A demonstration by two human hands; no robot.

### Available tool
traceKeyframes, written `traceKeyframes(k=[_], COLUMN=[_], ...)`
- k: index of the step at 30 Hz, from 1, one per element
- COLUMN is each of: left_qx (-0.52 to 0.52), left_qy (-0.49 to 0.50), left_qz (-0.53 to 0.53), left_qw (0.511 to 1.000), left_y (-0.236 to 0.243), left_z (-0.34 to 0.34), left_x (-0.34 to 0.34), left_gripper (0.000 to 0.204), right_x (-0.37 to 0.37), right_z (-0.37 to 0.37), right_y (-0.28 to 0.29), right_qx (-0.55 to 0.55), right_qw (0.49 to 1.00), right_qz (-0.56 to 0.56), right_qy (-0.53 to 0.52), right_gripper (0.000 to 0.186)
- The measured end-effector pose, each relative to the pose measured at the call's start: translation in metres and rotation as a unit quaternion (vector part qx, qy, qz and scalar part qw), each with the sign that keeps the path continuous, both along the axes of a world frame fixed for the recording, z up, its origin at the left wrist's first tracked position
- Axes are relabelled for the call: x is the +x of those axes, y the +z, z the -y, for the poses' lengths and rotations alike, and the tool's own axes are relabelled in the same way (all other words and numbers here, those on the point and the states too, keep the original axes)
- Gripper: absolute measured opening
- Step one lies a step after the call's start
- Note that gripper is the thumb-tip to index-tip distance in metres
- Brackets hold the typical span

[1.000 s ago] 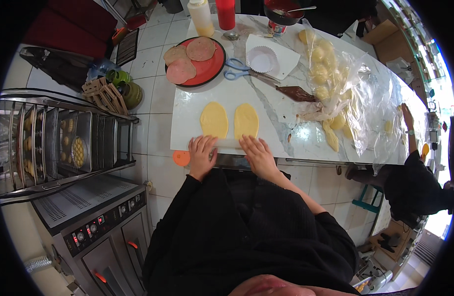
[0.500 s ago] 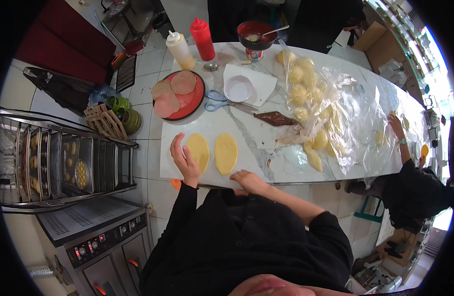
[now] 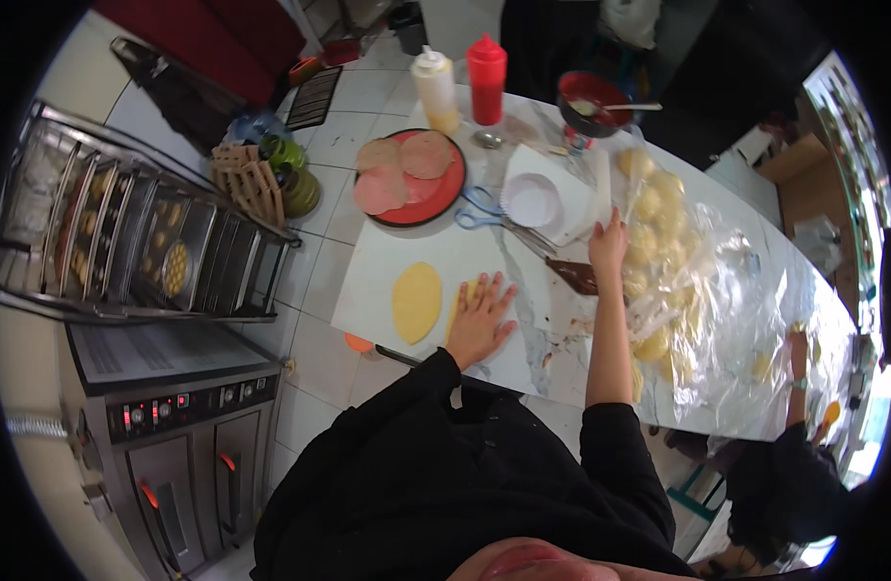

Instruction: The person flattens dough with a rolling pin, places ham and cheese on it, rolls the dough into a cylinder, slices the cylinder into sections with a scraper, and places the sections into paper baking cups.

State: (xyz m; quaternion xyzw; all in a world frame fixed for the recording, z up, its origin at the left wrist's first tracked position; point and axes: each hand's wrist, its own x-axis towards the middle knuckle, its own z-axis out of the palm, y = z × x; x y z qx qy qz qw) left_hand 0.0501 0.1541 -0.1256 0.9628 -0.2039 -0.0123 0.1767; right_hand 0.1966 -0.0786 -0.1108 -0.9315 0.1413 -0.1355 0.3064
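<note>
My left hand (image 3: pixel 479 318) lies with its fingers spread over an oval of flattened yellow dough (image 3: pixel 452 315), covering most of it. A second dough oval (image 3: pixel 416 302) lies uncovered to the left. My right hand (image 3: pixel 610 242) reaches far over the table, its fingers closed at the lower end of a pale, narrow strip (image 3: pixel 602 179). What the strip is, I cannot make out. Just left of that hand are a dark brown filled piping bag (image 3: pixel 571 275) and a white paper baking cup (image 3: pixel 531 200). Dough balls (image 3: pixel 650 203) sit under clear plastic (image 3: pixel 716 290) to its right.
Round ham slices (image 3: pixel 381 190) rest on a red plate (image 3: pixel 443 205). Blue-handled scissors (image 3: pixel 477 208), a white squeeze bottle (image 3: pixel 435 92), a red squeeze bottle (image 3: pixel 487 79) and a bowl with a spoon (image 3: pixel 594 105) stand around. An oven (image 3: pixel 189 426) and tray rack (image 3: pixel 140 242) are left; a co-worker (image 3: pixel 784 474) right.
My left hand has moved right onto the right-hand dough oval. My right hand has left the table's near edge and stretched forward to the pale strip. The view has turned and shifted left.
</note>
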Motion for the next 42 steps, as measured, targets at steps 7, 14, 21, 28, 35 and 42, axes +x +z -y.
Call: traceKeyframes(k=[7, 14, 21, 28, 35, 42], left_qx=[-0.313, -0.380, -0.319, -0.330, -0.383, -0.402], left_qy=[-0.006, 0.230, 0.389, 0.422, 0.386, 0.384], left_qz=[-0.023, 0.082, 0.180, 0.180, 0.170, 0.180], left_qw=[0.949, 0.892, 0.846, 0.825, 0.822, 0.811], left_y=[0.032, 0.047, 0.049, 0.041, 0.047, 0.058], left_z=[-0.063, -0.229, -0.367, -0.396, -0.376, -0.357], left_x=[-0.010, -0.012, -0.012, 0.000, 0.016, 0.006], left_gripper=[0.059, 0.049, 0.043, 0.043, 0.036, 0.034], right_x=[0.011, -0.002, 0.016, 0.011, 0.086, 0.100], right_z=[-0.009, -0.239, -0.336, -0.347, -0.331, -0.327], right_y=[-0.007, 0.040, -0.002, 0.001, 0.008, 0.005], right_qx=[-0.134, 0.020, -0.070, -0.087, 0.039, -0.095], right_qw=[0.988, 0.942, 0.926, 0.936, 0.976, 0.928], right_qz=[-0.005, 0.157, 0.087, 0.079, 0.054, 0.052], right_qy=[-0.082, 0.297, 0.362, 0.333, 0.206, 0.358], right_gripper=[0.049, 0.047, 0.026, 0.016, 0.022, 0.017])
